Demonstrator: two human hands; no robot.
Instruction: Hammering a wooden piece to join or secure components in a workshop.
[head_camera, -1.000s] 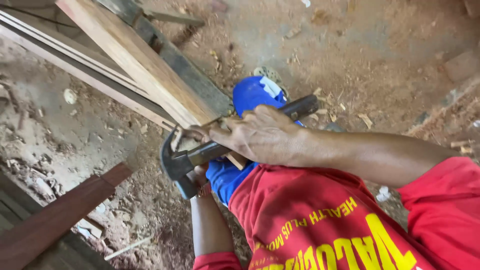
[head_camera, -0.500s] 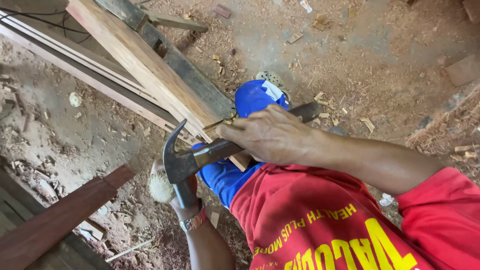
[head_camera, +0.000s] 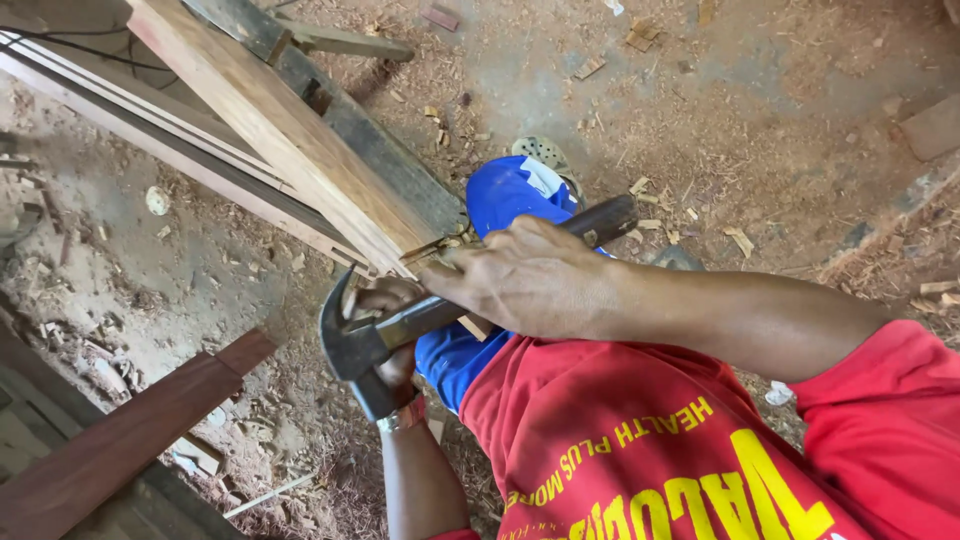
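Since the earlier frame, your hammer (head_camera: 400, 325) head has dropped slightly. Your right hand (head_camera: 530, 275) grasps its handle, fingers clenched. Your left hand (head_camera: 390, 335) sits beneath the head; its finger state cannot be told. The light plank (head_camera: 270, 130) ends just beside.

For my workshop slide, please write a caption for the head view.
Right hand grips a claw hammer near the end of a pale wooden plank.
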